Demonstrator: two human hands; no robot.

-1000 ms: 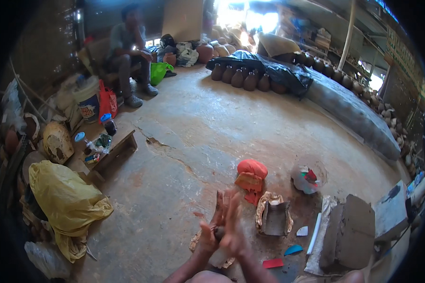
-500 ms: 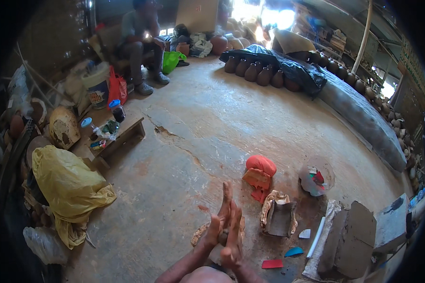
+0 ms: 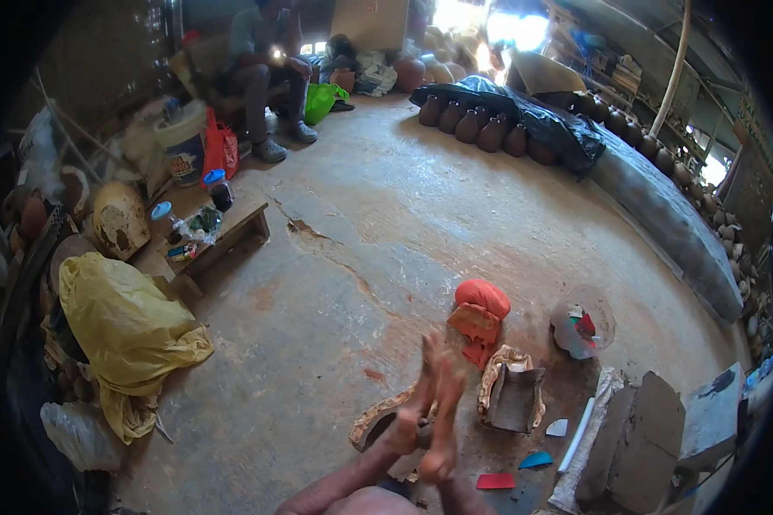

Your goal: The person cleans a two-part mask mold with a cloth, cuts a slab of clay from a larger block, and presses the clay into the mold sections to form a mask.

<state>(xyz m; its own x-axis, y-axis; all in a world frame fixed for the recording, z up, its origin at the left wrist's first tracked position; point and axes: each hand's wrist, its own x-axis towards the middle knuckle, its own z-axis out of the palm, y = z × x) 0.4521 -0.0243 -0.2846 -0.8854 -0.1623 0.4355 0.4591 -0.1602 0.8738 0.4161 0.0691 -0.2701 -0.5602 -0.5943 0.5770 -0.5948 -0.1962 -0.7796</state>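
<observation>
My left hand (image 3: 414, 412) and my right hand (image 3: 444, 416) are raised palm to palm, fingers stretched upward and slightly blurred. A small dark lump of clay (image 3: 423, 434) shows between the lower palms, mostly hidden. Behind my left hand, a rough-edged tan mould (image 3: 371, 422) with a dark hollow lies on the floor, partly covered by my hands. To the right sits a second mould (image 3: 488, 396), with a grey clay trough (image 3: 515, 410) in it. A red rectangular piece (image 3: 496, 481) and a blue curved piece (image 3: 536, 460) lie near my right hand.
A red bundle (image 3: 481, 299) and a clear plastic bag (image 3: 567, 333) lie ahead. Grey clay slabs (image 3: 636, 429) and a white rod (image 3: 577, 435) are at right. Left stand a yellow sheet (image 3: 124, 318) and low bench (image 3: 232, 236). A seated person (image 3: 262, 77) and dark pots (image 3: 468, 127) are farther back.
My joined hands have shifted slightly right, and the palms have slid against each other. More of the mould behind them shows. The whole view has turned slightly.
</observation>
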